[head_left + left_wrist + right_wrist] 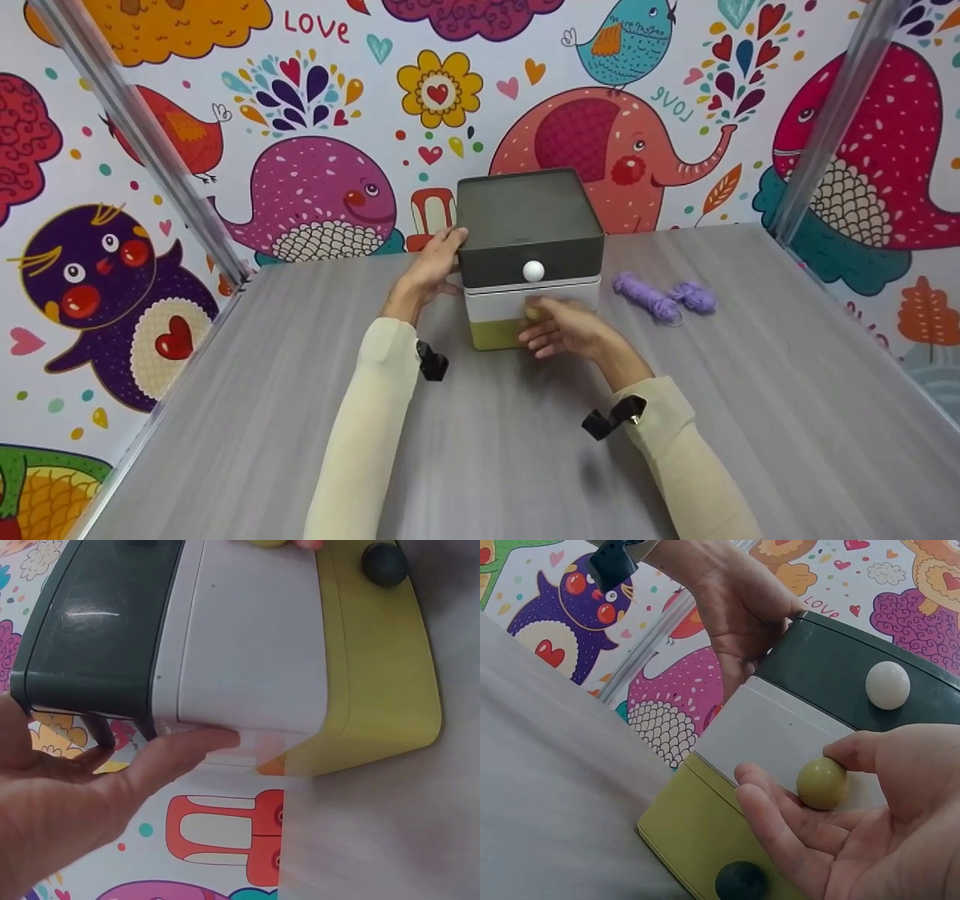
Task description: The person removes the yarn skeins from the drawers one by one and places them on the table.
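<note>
A small three-tier drawer box [531,210] stands toward the back of the table. Its top drawer [832,675] is dark green with a white knob [888,685]. The white middle drawer [251,637] carries a yellow-green knob [823,784], and the yellow-green bottom drawer [382,675] a dark knob [385,565]. My left hand [431,270] rests against the box's left side, fingertips at the upper edge and thumb lower down along the side. With thumb and fingers my right hand [566,330] pinches the middle drawer's knob, palm turned up in the right wrist view.
Two purple yarn bundles [649,298] lie on the grey table [480,465] to the right of the box. Behind it rises a patterned wall [442,165] with cartoon animals. Metal posts [142,135] stand at both back corners.
</note>
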A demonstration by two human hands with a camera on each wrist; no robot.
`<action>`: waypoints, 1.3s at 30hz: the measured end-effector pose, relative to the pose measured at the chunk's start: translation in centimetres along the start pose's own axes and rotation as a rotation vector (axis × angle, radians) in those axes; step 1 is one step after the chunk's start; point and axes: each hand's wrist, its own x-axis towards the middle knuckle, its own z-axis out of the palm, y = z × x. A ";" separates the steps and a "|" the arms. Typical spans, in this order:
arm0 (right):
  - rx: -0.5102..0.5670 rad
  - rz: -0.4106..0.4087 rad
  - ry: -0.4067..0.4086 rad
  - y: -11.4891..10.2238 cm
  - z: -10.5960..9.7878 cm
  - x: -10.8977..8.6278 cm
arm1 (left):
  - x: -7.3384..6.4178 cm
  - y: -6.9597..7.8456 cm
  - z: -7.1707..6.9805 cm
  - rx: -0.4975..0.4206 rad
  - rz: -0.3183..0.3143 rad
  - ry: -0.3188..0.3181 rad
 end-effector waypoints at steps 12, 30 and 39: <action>-0.060 0.004 -0.028 -0.2 0.0 -0.3 | 0.0 -0.1 0.2 -0.004 0.006 0.006; -0.151 0.024 -0.052 -0.9 -0.4 -1.2 | 0.1 0.1 0.2 -0.020 0.007 0.001; -0.146 0.033 -0.050 -0.7 0.0 -1.4 | 0.1 0.1 0.0 -0.025 0.000 -0.001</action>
